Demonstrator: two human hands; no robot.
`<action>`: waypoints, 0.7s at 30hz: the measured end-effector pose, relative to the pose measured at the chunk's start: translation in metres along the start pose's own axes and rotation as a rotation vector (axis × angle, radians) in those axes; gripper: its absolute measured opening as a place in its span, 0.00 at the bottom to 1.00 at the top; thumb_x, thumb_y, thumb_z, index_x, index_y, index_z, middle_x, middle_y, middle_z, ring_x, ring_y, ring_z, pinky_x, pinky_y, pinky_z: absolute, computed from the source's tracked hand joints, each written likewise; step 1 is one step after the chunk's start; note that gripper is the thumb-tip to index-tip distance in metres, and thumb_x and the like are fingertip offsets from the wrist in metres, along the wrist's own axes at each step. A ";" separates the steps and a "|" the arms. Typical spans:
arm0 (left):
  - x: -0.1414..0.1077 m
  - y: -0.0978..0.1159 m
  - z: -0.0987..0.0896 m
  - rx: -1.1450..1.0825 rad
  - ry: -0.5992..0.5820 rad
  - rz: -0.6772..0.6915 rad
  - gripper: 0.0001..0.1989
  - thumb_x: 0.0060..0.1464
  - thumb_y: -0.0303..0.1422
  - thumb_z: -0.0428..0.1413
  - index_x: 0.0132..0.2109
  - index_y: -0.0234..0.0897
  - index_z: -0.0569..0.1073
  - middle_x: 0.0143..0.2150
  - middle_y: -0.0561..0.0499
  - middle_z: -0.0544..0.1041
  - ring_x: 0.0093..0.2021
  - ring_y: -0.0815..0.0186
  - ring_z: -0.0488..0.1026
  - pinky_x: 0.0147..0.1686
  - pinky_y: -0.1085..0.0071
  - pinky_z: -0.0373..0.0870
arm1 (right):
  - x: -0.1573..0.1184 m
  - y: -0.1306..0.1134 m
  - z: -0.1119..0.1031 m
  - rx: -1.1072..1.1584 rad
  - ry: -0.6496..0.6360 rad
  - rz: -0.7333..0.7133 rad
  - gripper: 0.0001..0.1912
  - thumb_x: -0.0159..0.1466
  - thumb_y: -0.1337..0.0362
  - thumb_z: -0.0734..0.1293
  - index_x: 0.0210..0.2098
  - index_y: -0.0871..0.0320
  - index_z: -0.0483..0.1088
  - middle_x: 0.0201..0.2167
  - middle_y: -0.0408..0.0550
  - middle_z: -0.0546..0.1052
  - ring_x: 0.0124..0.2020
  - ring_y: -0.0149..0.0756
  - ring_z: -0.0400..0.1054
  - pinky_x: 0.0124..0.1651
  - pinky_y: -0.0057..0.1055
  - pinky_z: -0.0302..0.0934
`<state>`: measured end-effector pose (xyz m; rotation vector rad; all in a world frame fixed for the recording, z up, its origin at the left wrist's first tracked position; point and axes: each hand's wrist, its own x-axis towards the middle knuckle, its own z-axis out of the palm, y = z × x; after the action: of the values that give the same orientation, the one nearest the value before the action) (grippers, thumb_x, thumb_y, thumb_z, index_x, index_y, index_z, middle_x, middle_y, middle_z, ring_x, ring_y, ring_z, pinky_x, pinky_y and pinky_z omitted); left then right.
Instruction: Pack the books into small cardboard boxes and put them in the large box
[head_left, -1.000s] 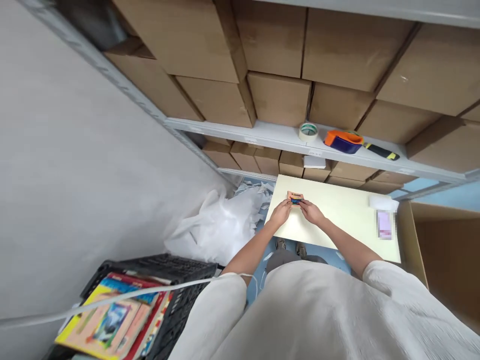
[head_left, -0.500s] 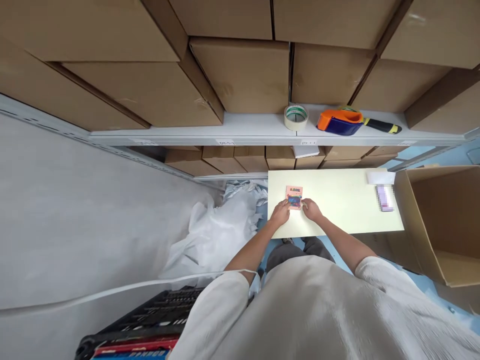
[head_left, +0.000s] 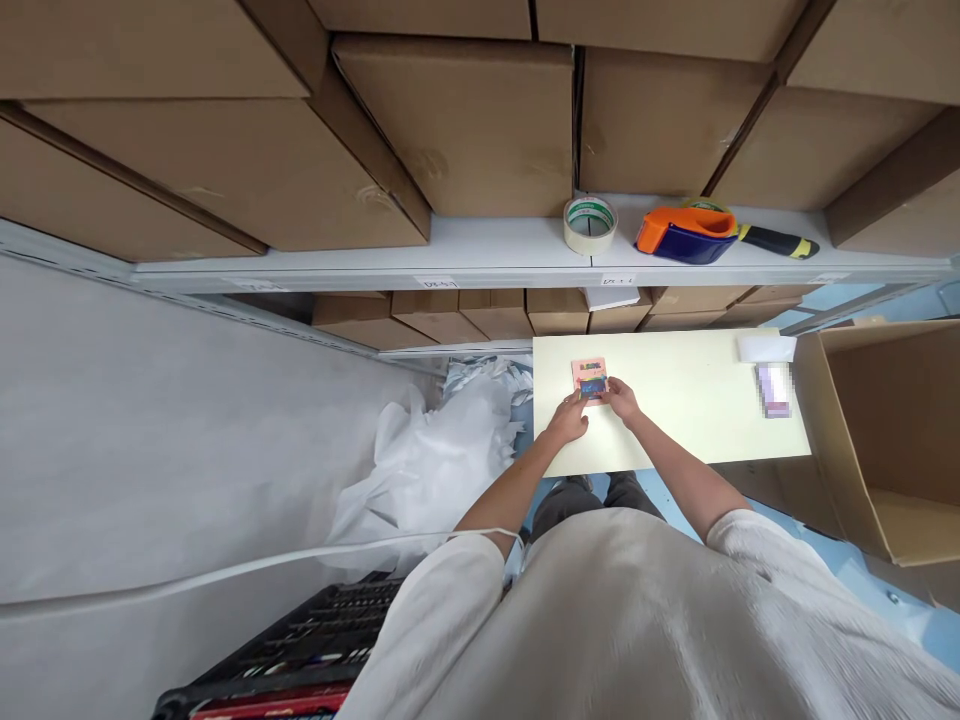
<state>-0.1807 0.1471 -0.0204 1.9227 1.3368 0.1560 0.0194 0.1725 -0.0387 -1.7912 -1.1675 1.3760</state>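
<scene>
Left hand [head_left: 570,415]: fingertips at the lower left of the small booklet [head_left: 590,382], one finger reaching onto its cover. Right hand [head_left: 621,397]: fingers drawn narrow against the booklet's right edge. Cannot tell whether either hand truly pinches it or only steadies it, nor whether it lies flat or is slightly raised.

Booklet position: over the desk [head_left: 690,400], near its left edge, a little closer to the back edge than the front. Cover up, title side away from the person.

Risk, booklet: uneven finger pressure could crease a corner or spread the pages. A sideways push could send it over the left edge, towards the heap of white plastic [head_left: 435,470], where a small item might be lost.

Risk, left arm: white cable [head_left: 262,570] passes close to the sleeve; a quick pull back could snag it.

Right end of desk: white packet [head_left: 765,348] by the back right corner, blurred purple item [head_left: 775,390] just in front. A sweeping right forearm could nudge either towards the open carton [head_left: 832,440].

Shelf [head_left: 495,245] above the back edge: tape roll [head_left: 591,228] and tape dispenser [head_left: 686,235] near its lip; a raised hand might knock them down.
</scene>
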 end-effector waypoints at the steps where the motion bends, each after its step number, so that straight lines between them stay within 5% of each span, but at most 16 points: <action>1: 0.000 -0.001 0.001 -0.002 -0.001 -0.003 0.33 0.58 0.24 0.59 0.71 0.36 0.70 0.76 0.35 0.66 0.75 0.45 0.65 0.73 0.45 0.64 | 0.002 -0.001 -0.001 0.021 0.002 0.012 0.27 0.61 0.61 0.71 0.59 0.57 0.74 0.55 0.57 0.83 0.54 0.46 0.79 0.56 0.43 0.76; 7: 0.000 -0.006 -0.001 -0.118 0.000 0.017 0.35 0.59 0.24 0.58 0.72 0.35 0.69 0.76 0.36 0.67 0.76 0.47 0.64 0.75 0.48 0.62 | 0.000 -0.017 -0.004 -0.039 0.079 0.177 0.27 0.61 0.62 0.72 0.59 0.57 0.73 0.51 0.55 0.82 0.46 0.42 0.80 0.49 0.38 0.77; 12: 0.007 0.002 -0.006 -0.310 0.021 -0.012 0.30 0.62 0.26 0.58 0.71 0.35 0.71 0.72 0.38 0.73 0.71 0.51 0.72 0.73 0.54 0.67 | -0.009 -0.038 -0.005 -0.203 0.176 0.143 0.22 0.62 0.63 0.71 0.56 0.54 0.73 0.45 0.47 0.81 0.43 0.39 0.78 0.48 0.35 0.75; 17: 0.012 0.011 -0.018 -0.470 0.207 -0.156 0.22 0.73 0.34 0.51 0.69 0.40 0.72 0.60 0.43 0.83 0.60 0.57 0.81 0.62 0.61 0.75 | -0.015 -0.052 0.007 -0.085 0.041 0.033 0.14 0.66 0.59 0.67 0.50 0.53 0.76 0.42 0.46 0.83 0.38 0.37 0.78 0.49 0.35 0.74; 21: 0.009 0.002 -0.032 -0.366 0.322 -0.294 0.18 0.71 0.34 0.55 0.64 0.39 0.76 0.53 0.44 0.85 0.52 0.58 0.82 0.56 0.65 0.76 | -0.018 -0.049 0.018 0.012 -0.092 0.020 0.12 0.67 0.58 0.66 0.46 0.54 0.78 0.44 0.48 0.84 0.39 0.37 0.79 0.52 0.39 0.74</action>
<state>-0.1911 0.1713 0.0000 1.4177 1.6543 0.5422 -0.0136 0.1770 0.0060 -1.7521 -1.1890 1.4877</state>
